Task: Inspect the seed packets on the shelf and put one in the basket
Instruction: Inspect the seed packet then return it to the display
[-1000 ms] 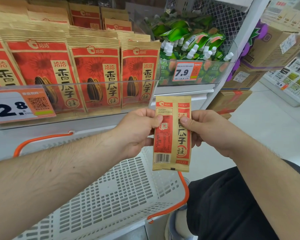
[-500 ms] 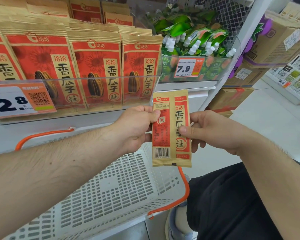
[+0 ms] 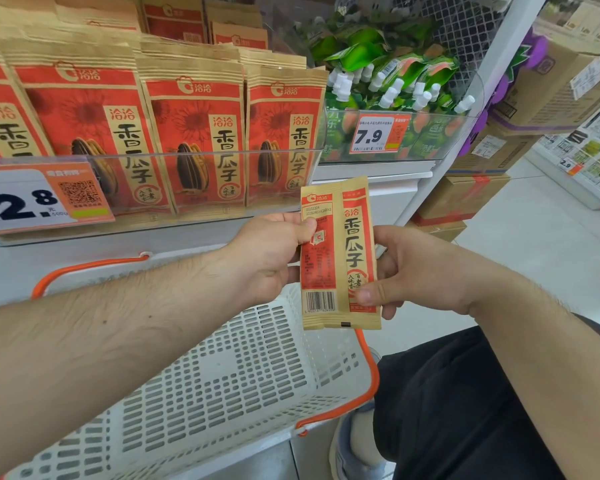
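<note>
Above basket (image 3: 222, 375) | seed packet (image 3: 340, 258) upright | left grip (image 3: 267, 254), right grip (image 3: 420, 268) pinching its edges

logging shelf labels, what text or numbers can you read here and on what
"洽洽" and "香瓜子": held seed packet, pinched by left hand and right hand.
"洽洽 香瓜子": shelf seed packets.
"12.8": left price tag.
"7.9": price tag below the green pouches.
"2.9": far-right tag.
Date code, barcode digits, small print: too small to read.
</note>
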A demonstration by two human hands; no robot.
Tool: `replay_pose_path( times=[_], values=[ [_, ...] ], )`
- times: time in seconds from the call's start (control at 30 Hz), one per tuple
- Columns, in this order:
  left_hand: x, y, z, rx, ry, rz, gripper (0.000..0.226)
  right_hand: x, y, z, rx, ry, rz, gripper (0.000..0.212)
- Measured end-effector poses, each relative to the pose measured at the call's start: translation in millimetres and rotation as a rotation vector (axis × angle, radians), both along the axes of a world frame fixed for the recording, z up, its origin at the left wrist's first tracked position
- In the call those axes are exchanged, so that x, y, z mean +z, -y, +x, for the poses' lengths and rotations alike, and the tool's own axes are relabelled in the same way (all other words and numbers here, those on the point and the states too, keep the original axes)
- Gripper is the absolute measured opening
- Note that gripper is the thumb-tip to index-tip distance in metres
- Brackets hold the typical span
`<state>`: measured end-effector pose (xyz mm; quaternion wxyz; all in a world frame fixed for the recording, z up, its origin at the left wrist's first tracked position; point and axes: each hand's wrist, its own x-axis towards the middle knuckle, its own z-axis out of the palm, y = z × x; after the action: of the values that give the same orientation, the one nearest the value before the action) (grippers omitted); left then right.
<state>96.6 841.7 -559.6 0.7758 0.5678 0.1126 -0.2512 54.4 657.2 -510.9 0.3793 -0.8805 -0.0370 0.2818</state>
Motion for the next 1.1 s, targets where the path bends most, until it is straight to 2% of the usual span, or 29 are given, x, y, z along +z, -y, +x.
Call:
replay_pose_path(
  times=[0.1, 0.2, 0.27, 0.3, 0.37, 0.53, 0.6, 0.7, 0.8, 0.87, 0.97, 1.1],
  values=[
    [-2, 0, 0, -0.011, -0.013, 0.004, 0.007, 2, -3, 0, -0.002, -0.005, -0.002, 0.066],
    [-6, -2, -1, -0.021, -0.012, 0.032, 0.004, 4, -6, -3, -0.017, -0.004, 0.001, 0.06],
    [-9, -1, -1, -0.016, -0.001, 0.075, 0.015, 3, -11, -5, -0.025, 0.008, -0.013, 0.059],
    [-10, -1, -2, -0.021, 0.005, 0.097, 0.021, 2, -15, -6, -0.019, 0.018, -0.038, 0.061],
    [-10, 0, -4, -0.066, 0.041, 0.118, 0.018, -1, -23, -8, 0.005, 0.048, -0.121, 0.066],
    [-2, -1, -7, -0.202, 0.086, 0.062, 0.03, -7, -37, -13, 0.055, 0.169, -0.267, 0.067],
    [-4, -2, -7, -0.183, 0.093, 0.053, 0.026, -9, -39, -13, 0.08, 0.183, -0.245, 0.063],
    [-5, -4, -6, -0.178, 0.118, 0.039, 0.018, -7, -37, -11, 0.052, 0.232, -0.148, 0.04],
    [-8, -3, -5, -0.211, 0.159, 0.013, 0.019, -10, -33, -5, -0.176, 0.295, 0.0, 0.057],
    [-10, -2, -5, -0.229, 0.18, 0.006, 0.017, -14, -33, -1, -0.297, 0.316, 0.056, 0.049],
    [-11, -2, -6, -0.252, 0.172, -0.016, 0.016, -16, -36, 2, -0.329, 0.34, 0.061, 0.038],
    [-13, -5, -7, -0.286, 0.153, -0.036, 0.011, -14, -38, 1, -0.288, 0.348, -0.017, 0.037]
  ],
)
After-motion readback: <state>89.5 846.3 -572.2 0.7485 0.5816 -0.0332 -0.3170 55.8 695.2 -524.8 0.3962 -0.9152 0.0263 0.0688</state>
